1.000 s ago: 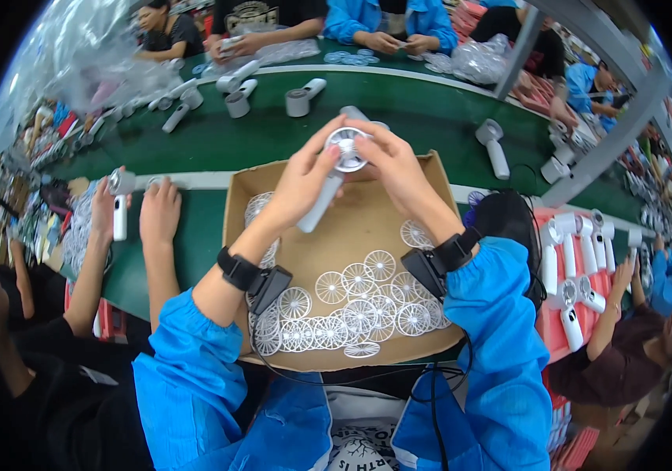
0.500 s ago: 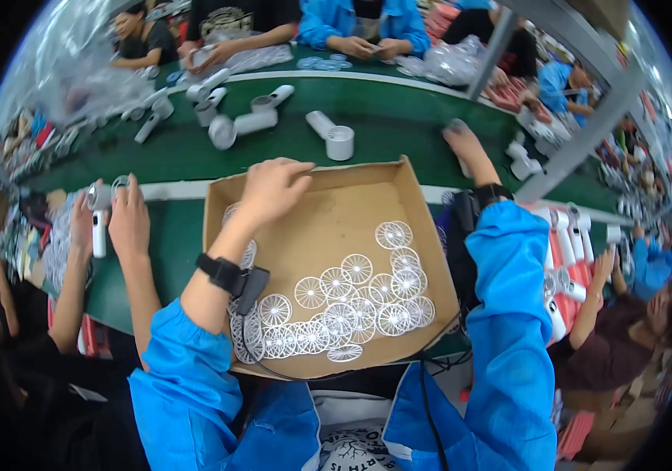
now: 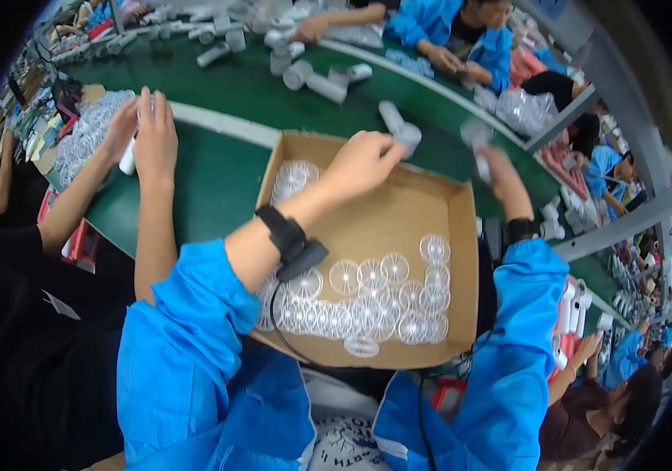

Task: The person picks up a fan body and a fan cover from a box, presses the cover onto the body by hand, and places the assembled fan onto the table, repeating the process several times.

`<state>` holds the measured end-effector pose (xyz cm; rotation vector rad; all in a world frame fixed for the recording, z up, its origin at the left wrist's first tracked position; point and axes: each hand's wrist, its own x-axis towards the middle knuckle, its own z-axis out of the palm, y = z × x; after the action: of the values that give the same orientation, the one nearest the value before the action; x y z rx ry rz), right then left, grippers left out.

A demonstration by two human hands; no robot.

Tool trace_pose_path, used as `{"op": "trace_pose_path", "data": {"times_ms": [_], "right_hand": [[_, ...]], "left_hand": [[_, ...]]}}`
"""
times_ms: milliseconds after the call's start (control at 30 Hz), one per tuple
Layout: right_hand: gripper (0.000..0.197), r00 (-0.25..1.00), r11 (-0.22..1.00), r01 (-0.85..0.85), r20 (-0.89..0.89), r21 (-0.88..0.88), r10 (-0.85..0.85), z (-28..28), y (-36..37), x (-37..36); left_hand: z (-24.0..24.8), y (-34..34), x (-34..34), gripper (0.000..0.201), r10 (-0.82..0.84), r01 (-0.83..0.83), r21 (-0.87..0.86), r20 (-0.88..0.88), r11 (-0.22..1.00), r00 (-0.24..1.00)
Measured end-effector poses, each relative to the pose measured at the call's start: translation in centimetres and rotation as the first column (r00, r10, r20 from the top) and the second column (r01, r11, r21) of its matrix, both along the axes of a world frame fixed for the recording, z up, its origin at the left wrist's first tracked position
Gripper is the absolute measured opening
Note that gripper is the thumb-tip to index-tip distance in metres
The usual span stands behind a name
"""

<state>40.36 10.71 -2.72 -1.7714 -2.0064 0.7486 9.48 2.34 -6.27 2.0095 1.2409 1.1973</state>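
Observation:
My left hand (image 3: 363, 163) reaches over the far rim of a cardboard box (image 3: 367, 145), its bent fingers at the near side of a grey-white handheld fan housing (image 3: 403, 135) lying on the green belt. Nothing shows in its grasp. Beyond the box's right far corner, my right hand (image 3: 502, 174) is closed round the handle of another fan housing (image 3: 477, 137), blurred by motion. White spoked round fan grilles (image 3: 371, 310) lie overlapping along the box's near and right sides. More grilles (image 3: 295, 179) sit in its far left corner, and my left forearm covers part of the box.
Several fan housings (image 3: 324, 85) are scattered along the belt (image 3: 195, 82). At left, a co-worker's hands (image 3: 154, 141) hold a white part beside piled grilles (image 3: 93, 129). A grey metal post (image 3: 626, 220) stands at right. A cable hangs from my left wrist across the box.
The view has turned, shifting box and belt rightward. My left hand has moved right along the far rim to the fan housing. The right hand's housing now shows more, still blurred.

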Motion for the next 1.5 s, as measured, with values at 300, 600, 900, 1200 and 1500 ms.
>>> {"op": "trace_pose_path", "data": {"times_ms": [300,600,900,1200,1500], "right_hand": [[0.051,0.480,0.556,-0.777,0.291,-0.297,0.827,1.5,-12.5,-16.6],[0.043,0.419,0.426,-0.889,0.076,-0.171,0.905,-4.6,-16.6,-17.6],[0.016,0.678,0.781,-0.623,-0.535,-0.054,0.504,-1.0,-11.9,-14.6],[0.031,0.293,0.997,-0.073,-0.955,0.030,0.050,-1.7,-9.5,-14.0],[0.019,0.161,0.991,-0.124,-0.984,0.056,0.076,-1.3,-9.9,-13.6]], "left_hand": [[2.5,-1.0,-3.2,0.031,0.229,0.058,-0.402,0.628,0.914,0.744],[1.5,-0.3,-0.4,0.037,0.101,0.253,-0.480,0.597,0.840,0.796],[1.9,-1.0,-1.2,0.088,0.253,0.199,-0.421,0.794,0.885,0.553],[3.3,-1.7,0.1,0.095,-0.014,0.367,-0.265,0.794,0.892,0.608],[3.3,-1.8,1.1,0.097,-0.130,0.203,-0.018,0.709,0.979,0.693]]}}
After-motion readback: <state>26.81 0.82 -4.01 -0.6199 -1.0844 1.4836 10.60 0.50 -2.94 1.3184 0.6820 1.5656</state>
